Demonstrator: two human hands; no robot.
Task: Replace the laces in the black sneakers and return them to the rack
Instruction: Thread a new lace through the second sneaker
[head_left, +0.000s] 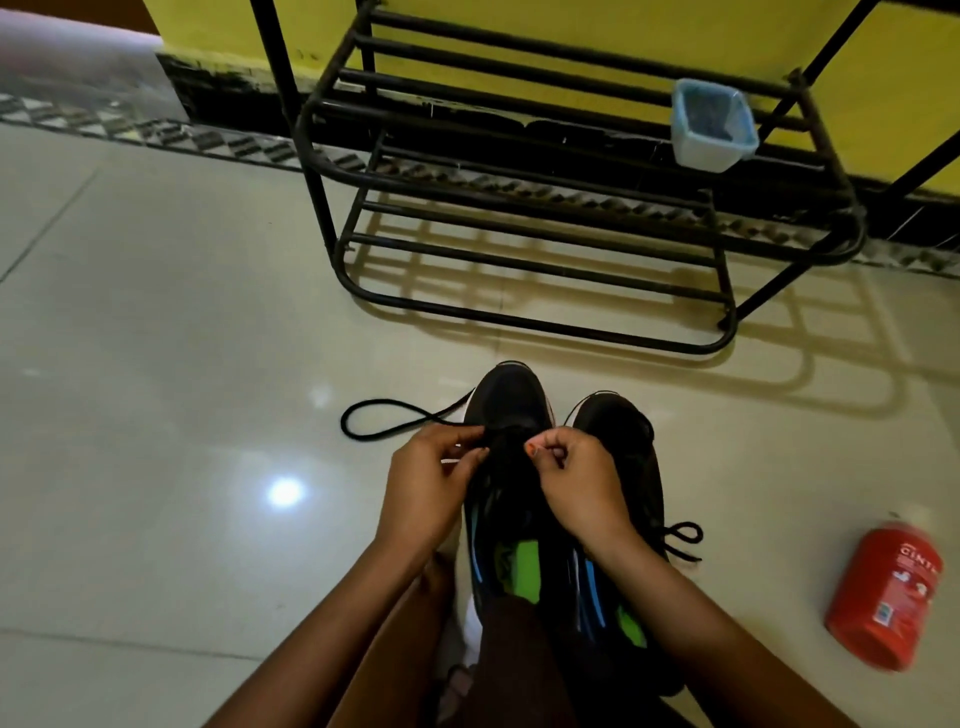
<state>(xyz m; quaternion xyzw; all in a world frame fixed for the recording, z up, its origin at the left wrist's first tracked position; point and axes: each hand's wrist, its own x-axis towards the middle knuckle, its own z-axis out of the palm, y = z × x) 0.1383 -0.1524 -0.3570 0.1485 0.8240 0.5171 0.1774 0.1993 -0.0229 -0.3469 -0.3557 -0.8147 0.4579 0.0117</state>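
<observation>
Two black sneakers with green insoles stand side by side on the floor, toes pointing away: the left sneaker (508, 400) and the right sneaker (618, 421). My left hand (431, 478) and my right hand (576, 478) both pinch the black lace at the lower eyelets of the left sneaker. A long loop of that black lace (374, 418) trails over the floor to the left. The right sneaker has a tied bow (683, 540) at its right side. The black metal shoe rack (545, 218) stands ahead against the yellow wall.
A pale blue plastic container (711, 127) sits on the rack's middle shelf at the right. A red bottle (883, 597) lies on the glossy tiled floor to the right of the sneakers. My knee (514, 665) is below the shoes.
</observation>
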